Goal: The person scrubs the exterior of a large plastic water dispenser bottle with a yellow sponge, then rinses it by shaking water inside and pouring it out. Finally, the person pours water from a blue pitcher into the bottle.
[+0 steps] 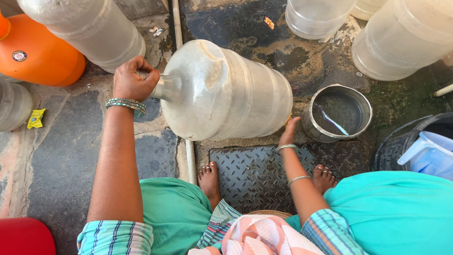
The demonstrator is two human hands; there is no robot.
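The left hand [133,79] is clamped around the neck of a big clear jug [226,89] that lies on its side on the stone floor [66,141]; the right hand [288,131] presses flat, fingers apart, against the jug's base end. Just right of that hand stands a steel pot [337,113] with a toothbrush [331,120] in it. Above the left hand leans another clear jug [89,26], touching an orange jug [35,54] with a small round sticker [19,56]. A yellow wrapper [36,118] lies well left. More clear jugs [401,38] stand beyond the pot.
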